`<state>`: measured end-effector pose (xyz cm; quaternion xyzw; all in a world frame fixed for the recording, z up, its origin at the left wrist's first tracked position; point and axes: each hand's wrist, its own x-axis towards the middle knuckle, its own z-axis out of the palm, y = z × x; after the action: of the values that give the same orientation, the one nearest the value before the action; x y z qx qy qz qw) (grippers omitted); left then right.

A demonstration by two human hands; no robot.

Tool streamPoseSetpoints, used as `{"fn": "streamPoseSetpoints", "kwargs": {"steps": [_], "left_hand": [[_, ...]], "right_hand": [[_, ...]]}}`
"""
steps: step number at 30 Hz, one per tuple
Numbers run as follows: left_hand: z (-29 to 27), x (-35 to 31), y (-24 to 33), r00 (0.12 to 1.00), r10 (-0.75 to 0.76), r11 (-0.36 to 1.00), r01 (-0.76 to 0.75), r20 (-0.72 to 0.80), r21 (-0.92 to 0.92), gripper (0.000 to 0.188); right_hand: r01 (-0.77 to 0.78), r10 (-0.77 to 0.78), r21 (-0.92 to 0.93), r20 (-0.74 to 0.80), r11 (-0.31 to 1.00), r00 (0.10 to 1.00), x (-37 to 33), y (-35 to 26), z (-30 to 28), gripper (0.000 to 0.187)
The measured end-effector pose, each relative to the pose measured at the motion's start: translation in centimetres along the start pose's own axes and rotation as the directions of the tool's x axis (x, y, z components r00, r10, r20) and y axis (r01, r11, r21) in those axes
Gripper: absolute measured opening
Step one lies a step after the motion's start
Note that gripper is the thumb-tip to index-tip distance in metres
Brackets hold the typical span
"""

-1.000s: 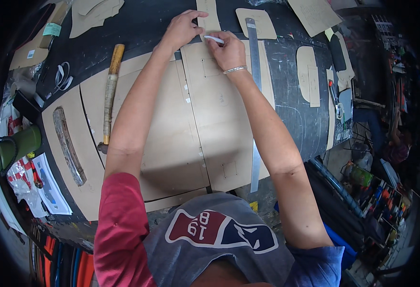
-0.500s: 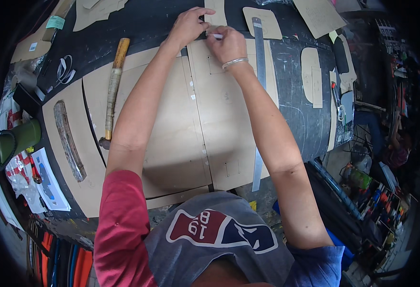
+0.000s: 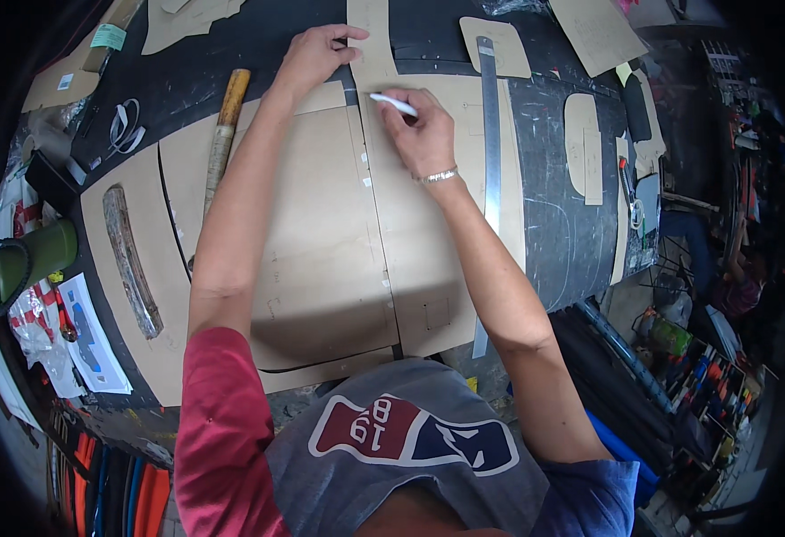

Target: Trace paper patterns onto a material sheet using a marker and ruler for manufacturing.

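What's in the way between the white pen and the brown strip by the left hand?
Nothing visible. The right hand holds the pen with its tip just short of the strip's lower end; the left hand reaches over the strip farther up, not between them.

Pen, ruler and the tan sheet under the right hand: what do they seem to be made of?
Pen: probably smooth plastic, going by its even white barrel. Ruler: likely bare metal with a satin sheen, since its silver-grey face catches light. Tan sheet: looks like low-sheen card, from its flat brown face; thin board is possible.
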<state>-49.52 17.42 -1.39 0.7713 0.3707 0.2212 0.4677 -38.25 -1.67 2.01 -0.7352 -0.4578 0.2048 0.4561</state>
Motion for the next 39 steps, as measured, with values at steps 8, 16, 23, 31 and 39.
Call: {"fn": "streamPoseSetpoints", "kwargs": {"steps": [8, 16, 23, 31, 39], "left_hand": [[0.4, 0.1, 0.7, 0.999, 0.037, 0.998, -0.035, -0.033, 0.047, 0.035], [0.5, 0.2, 0.0, 0.995, 0.073, 0.997, -0.074, -0.062, -0.014, 0.033], [-4.8, -1.6, 2.5, 0.994, -0.042, 0.982, 0.023, -0.097, -0.190, 0.043], [-6.0, -1.6, -2.0, 0.967, 0.247, 0.958, -0.253, -0.061, -0.133, 0.041], [-4.5, 0.6, -4.8, 0.996, 0.075, 0.974, -0.066, -0.037, 0.215, 0.048]], "right_hand": [[0.109, -0.110, -0.115, -0.003, 0.987, 0.994, 4.9, 1.1, 3.3, 0.019], [0.141, -0.155, -0.310, -0.021, 0.940, 0.988, 5.6, 0.6, 4.7, 0.021], [-0.074, 0.074, 0.001, -0.053, 0.997, 0.996, 5.5, 1.0, 1.7, 0.016], [0.267, -0.275, -0.091, -0.093, 0.959, 0.957, 3.7, 1.8, 4.6, 0.020], [0.379, -0.385, -0.382, 0.066, 0.843, 0.921, 1.9, 1.7, 6.0, 0.028]]}}
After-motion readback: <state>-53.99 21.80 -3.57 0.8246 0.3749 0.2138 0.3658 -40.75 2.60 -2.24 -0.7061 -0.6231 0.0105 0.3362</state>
